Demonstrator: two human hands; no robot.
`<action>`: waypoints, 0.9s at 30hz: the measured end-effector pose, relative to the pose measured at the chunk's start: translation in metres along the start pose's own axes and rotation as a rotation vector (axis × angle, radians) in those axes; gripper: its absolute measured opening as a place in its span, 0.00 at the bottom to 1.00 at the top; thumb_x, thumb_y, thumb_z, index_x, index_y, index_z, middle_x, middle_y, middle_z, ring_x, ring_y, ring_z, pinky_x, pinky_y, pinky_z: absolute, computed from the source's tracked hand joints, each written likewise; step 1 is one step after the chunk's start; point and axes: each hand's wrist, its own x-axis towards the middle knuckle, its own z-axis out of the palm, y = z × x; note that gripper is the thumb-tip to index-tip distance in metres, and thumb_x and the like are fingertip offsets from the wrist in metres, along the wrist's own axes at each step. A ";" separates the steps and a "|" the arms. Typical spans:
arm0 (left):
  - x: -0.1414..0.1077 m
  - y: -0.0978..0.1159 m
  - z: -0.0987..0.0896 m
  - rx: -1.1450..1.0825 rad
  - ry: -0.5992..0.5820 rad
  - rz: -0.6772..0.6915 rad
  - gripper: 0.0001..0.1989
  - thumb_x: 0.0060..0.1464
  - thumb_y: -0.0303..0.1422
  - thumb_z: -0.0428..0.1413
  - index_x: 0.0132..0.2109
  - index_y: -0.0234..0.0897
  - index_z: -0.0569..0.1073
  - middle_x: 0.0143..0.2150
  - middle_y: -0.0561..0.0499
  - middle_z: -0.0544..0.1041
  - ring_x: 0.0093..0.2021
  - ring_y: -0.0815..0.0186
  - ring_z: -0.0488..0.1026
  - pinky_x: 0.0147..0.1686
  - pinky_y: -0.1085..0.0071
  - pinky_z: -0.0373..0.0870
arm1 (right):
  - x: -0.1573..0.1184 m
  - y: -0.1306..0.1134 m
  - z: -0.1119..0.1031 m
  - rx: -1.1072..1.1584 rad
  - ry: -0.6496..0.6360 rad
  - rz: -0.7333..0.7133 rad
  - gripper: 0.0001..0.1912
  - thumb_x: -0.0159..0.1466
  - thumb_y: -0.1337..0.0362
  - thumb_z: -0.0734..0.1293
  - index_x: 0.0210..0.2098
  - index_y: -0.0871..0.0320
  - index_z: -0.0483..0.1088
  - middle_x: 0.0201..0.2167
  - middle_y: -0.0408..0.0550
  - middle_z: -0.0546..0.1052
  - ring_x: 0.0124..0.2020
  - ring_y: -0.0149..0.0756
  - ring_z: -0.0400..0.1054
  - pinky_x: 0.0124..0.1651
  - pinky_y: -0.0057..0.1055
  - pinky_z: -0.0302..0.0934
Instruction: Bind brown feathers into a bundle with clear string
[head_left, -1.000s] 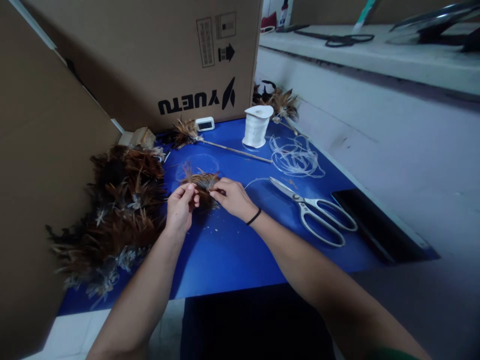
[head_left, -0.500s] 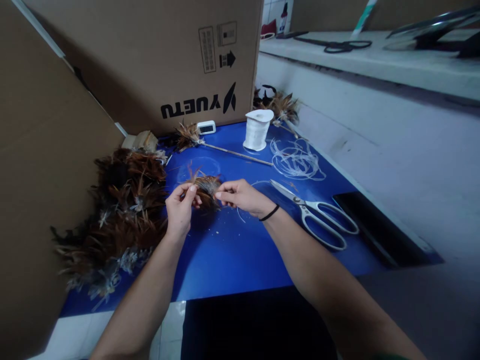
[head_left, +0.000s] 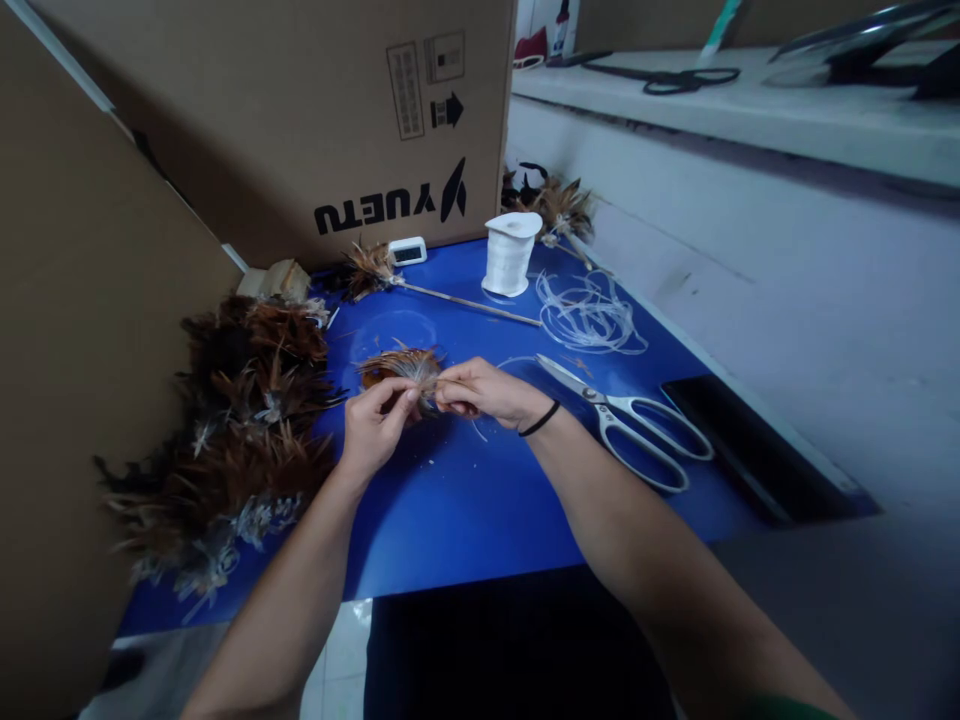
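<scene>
1. The left hand (head_left: 375, 425) has swung rightward since half a second ago, closing the gap to the right hand (head_left: 491, 395) over a blue table (head_left: 465, 530)
2. Left thumb and forefinger pinch at the pale end of a brown feather bundle (head_left: 401, 364), which lies between and just beyond the hands
3. The right hand, its fingers curled in, grips the bundle's pale end from the other side, the exact hold hidden by the knuckles
4. Open-bladed scissors (head_left: 598, 397) rest right of the right hand, below a tangle of clear strips (head_left: 592, 318) and a white spool (head_left: 510, 262)
5. At left, a feather heap (head_left: 262, 400) lines the table's edge
</scene>
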 end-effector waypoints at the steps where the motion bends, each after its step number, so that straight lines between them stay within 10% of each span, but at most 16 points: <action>1: 0.000 0.000 0.000 0.015 -0.013 -0.002 0.05 0.48 0.32 0.58 0.34 0.38 0.77 0.20 0.54 0.72 0.20 0.69 0.68 0.25 0.74 0.65 | 0.000 0.000 0.000 0.008 0.008 0.006 0.06 0.51 0.67 0.62 0.19 0.61 0.65 0.12 0.36 0.60 0.14 0.21 0.49 0.18 0.22 0.42; 20: 0.003 -0.004 0.011 -0.536 0.043 -0.319 0.11 0.43 0.34 0.63 0.33 0.33 0.74 0.24 0.52 0.73 0.17 0.76 0.64 0.18 0.77 0.61 | 0.007 0.005 0.000 0.359 0.082 0.009 0.16 0.61 0.59 0.58 0.30 0.64 0.72 0.19 0.46 0.72 0.17 0.25 0.62 0.17 0.22 0.50; 27: 0.005 -0.002 0.008 -0.620 0.062 -0.393 0.09 0.43 0.33 0.63 0.30 0.32 0.73 0.23 0.54 0.71 0.18 0.78 0.62 0.20 0.79 0.61 | 0.015 0.019 0.006 0.455 0.066 0.083 0.09 0.52 0.74 0.64 0.33 0.63 0.71 0.25 0.48 0.76 0.24 0.28 0.68 0.22 0.22 0.57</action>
